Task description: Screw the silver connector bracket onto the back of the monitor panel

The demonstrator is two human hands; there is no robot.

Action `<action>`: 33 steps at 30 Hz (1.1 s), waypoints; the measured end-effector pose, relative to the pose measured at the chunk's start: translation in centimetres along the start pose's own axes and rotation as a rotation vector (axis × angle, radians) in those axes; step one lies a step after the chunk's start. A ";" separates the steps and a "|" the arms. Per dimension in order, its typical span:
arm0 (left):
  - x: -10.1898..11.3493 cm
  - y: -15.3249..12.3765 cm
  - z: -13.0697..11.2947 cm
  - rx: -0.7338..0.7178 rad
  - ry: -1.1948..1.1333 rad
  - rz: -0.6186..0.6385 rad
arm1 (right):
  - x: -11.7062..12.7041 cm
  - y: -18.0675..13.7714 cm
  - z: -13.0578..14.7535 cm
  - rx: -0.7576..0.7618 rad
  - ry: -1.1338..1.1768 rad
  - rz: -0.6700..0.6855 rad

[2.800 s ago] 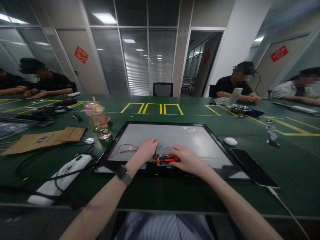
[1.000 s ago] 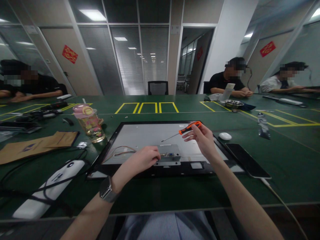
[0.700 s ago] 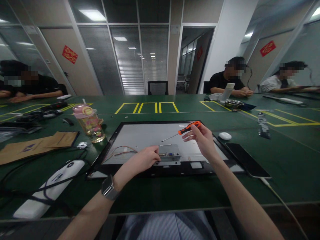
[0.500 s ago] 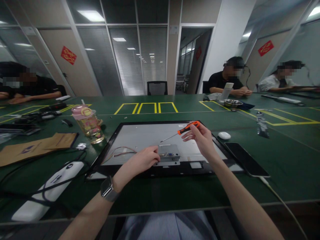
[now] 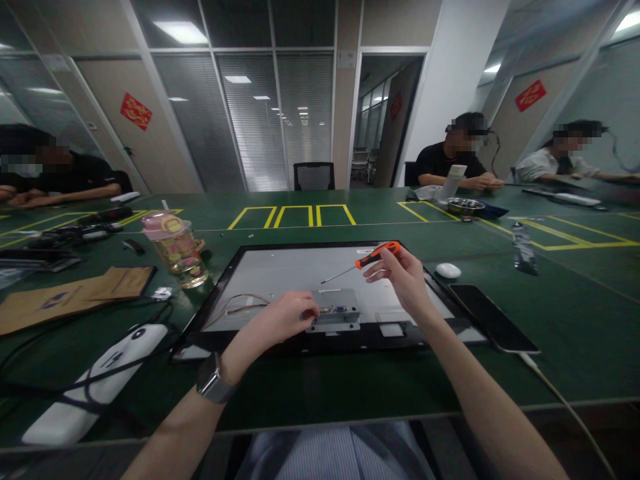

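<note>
My right hand (image 5: 400, 277) is closed around the orange-and-black handle of a screwdriver (image 5: 367, 257). Its thin shaft points left and down, the tip in the air above a metal bracket (image 5: 345, 320) with video ports. At the bracket's left end, my left hand (image 5: 293, 313) has its fingers pinched together; whatever they hold is hidden. Both sit over a display panel (image 5: 300, 267) lying flat, grey back up, in a black frame. Thin wires (image 5: 235, 301) run across the panel and pass out of sight behind my left hand.
Left of the panel stand a pink-lidded drink bottle (image 5: 175, 250), a brown paper envelope (image 5: 75, 293) and a white power strip (image 5: 95, 387) with black cables. To the right lie a phone (image 5: 493, 317) on a charging cable and a white earbud case (image 5: 448, 271). Co-workers sit across the table.
My left hand has shifted slightly left along the bracket, showing more of its left end. My right hand and the screwdriver have stayed nearly still.
</note>
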State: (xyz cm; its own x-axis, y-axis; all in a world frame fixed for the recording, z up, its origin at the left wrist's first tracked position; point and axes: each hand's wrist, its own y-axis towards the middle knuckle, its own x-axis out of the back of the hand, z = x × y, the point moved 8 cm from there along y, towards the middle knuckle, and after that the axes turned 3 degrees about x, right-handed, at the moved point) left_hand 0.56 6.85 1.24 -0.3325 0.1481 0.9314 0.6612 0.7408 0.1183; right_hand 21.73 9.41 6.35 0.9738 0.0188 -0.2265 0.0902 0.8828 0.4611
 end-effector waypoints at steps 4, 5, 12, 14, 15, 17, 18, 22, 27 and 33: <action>-0.3 -0.1 -0.9 -0.006 0.114 0.021 | 0.1 0.0 -0.1 -0.001 0.006 -0.005; -0.3 -0.2 -1.2 -0.009 0.152 0.023 | 0.1 0.0 -0.2 -0.002 0.007 -0.004; -0.4 -0.3 -2.3 -0.051 0.326 0.021 | 0.0 0.1 -0.1 -0.004 -0.009 -0.007; -0.4 -0.3 -2.3 -0.060 0.331 0.013 | 0.0 0.1 -0.1 -0.004 -0.007 -0.003; -0.4 -0.3 -2.2 -0.059 0.326 0.012 | 0.0 0.0 -0.1 -0.002 -0.007 0.000; -0.4 -0.3 -2.1 -0.047 0.308 0.022 | 0.0 0.0 -0.1 0.000 -0.009 0.004; -0.5 -0.2 -2.0 -0.038 0.296 0.035 | 0.0 0.0 -0.1 0.001 -0.012 0.004; -0.4 -0.1 -1.9 -0.010 0.261 0.054 | 0.0 0.0 0.0 0.006 -0.020 0.000; -0.3 -0.1 -1.5 -0.010 0.241 0.041 | 0.0 -0.1 0.1 0.002 -0.029 0.001; -0.1 0.0 -0.6 -0.023 0.041 -0.012 | 0.0 0.0 0.0 -0.002 -0.026 -0.010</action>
State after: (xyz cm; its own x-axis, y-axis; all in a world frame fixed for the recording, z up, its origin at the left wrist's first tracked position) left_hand 0.95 6.43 1.29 -0.3132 0.1115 0.9431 0.6730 0.7267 0.1375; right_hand 21.75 9.39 6.29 0.9780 -0.0026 -0.2087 0.1000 0.8836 0.4575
